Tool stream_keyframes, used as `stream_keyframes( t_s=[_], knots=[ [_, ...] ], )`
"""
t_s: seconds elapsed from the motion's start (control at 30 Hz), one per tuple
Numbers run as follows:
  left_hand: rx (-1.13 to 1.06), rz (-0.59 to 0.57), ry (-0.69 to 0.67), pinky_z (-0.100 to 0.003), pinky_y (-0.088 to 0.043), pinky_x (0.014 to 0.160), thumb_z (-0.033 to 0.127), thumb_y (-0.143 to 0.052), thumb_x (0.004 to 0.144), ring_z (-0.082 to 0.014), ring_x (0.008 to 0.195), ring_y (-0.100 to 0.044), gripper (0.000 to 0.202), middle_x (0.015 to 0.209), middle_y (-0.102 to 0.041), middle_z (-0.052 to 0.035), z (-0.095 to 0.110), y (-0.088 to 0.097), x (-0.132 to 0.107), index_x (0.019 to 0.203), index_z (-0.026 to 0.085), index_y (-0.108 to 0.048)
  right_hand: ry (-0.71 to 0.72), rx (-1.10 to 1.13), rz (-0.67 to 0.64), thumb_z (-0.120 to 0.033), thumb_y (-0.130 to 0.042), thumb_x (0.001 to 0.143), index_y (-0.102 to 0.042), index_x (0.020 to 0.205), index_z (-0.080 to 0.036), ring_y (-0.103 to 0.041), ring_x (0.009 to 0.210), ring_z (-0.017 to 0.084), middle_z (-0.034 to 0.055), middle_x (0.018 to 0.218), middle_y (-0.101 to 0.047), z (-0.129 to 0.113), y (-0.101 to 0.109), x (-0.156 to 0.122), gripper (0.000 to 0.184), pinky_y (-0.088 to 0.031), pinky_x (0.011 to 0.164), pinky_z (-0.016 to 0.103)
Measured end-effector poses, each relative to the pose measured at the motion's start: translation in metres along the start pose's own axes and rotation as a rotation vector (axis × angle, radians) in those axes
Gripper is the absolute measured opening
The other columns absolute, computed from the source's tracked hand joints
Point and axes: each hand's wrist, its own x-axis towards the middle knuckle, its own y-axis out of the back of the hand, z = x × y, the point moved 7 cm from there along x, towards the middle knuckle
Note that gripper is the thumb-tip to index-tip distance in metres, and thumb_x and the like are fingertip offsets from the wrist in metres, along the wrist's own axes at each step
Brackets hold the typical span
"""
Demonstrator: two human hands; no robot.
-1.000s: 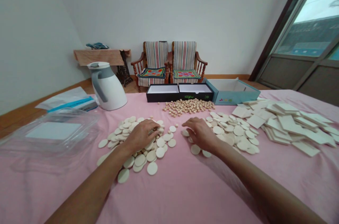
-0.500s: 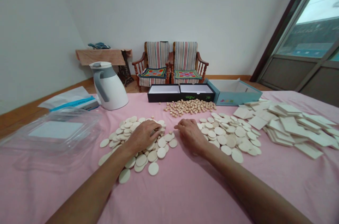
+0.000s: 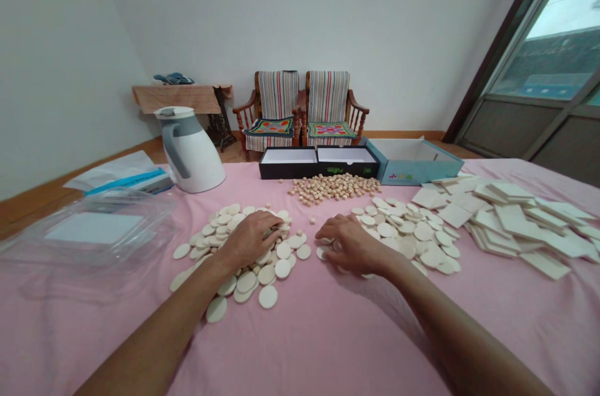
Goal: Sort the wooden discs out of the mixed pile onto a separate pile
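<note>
My left hand (image 3: 250,237) lies palm down on a spread of pale round wooden discs (image 3: 234,255) on the pink tablecloth (image 3: 304,333), its fingers curled lightly over them. My right hand (image 3: 351,244) rests on the near left edge of a second spread of round discs (image 3: 412,237), fingers bent and pressed on a few discs below it. Whether either hand grips a disc is hidden by the fingers. A small heap of tiny wooden beads (image 3: 334,187) lies beyond both hands.
A pile of square wooden tiles (image 3: 510,218) lies at the right. Behind stand a black open box (image 3: 319,163), a teal box (image 3: 412,162) and a white jug (image 3: 190,149). A clear plastic container (image 3: 89,230) sits at the left. Two striped chairs (image 3: 302,108) stand by the wall.
My right hand slid left along the near edge of the right disc spread, then drew back slightly toward me with a few discs under it. My left hand stayed on the left discs.
</note>
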Motion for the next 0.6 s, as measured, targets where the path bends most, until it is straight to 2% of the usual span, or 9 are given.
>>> stream_keyframes(
  t_s=[0.1, 0.33, 0.6],
  knots=[
    [0.007, -0.007, -0.018, -0.033, -0.045, 0.087, 0.025, -0.054, 0.087, -0.0206, 0.096, -0.059, 0.02, 0.098, -0.067, -0.0078, -0.001, -0.003, -0.002, 0.103, 0.018, -0.063, 0.026, -0.016, -0.039, -0.029, -0.07, 0.069, -0.065, 0.098, -0.022, -0.051, 0.097, 0.022, 0.0063, 0.104, -0.061, -0.009, -0.007, -0.001, 0.03, -0.035, 0.085, 0.036],
    [0.016, -0.023, -0.022, -0.033, -0.045, 0.086, 0.024, -0.053, 0.088, -0.0204, 0.095, -0.059, 0.019, 0.098, -0.067, -0.0079, 0.001, -0.003, -0.001, 0.102, 0.018, -0.064, 0.065, -0.039, -0.049, -0.014, -0.06, 0.076, -0.066, 0.093, -0.02, -0.051, 0.091, 0.018, 0.0065, 0.094, -0.06, -0.003, -0.013, 0.003, 0.019, -0.037, 0.078, 0.028],
    [0.015, -0.013, -0.037, -0.033, -0.045, 0.086, 0.024, -0.053, 0.087, -0.0205, 0.095, -0.059, 0.019, 0.097, -0.067, -0.008, 0.0, -0.004, -0.001, 0.102, 0.017, -0.064, 0.063, -0.123, -0.086, -0.013, -0.056, 0.079, -0.066, 0.091, -0.017, -0.052, 0.085, 0.016, 0.0066, 0.089, -0.061, -0.003, -0.014, 0.004, 0.016, -0.035, 0.073, 0.026]
  ],
)
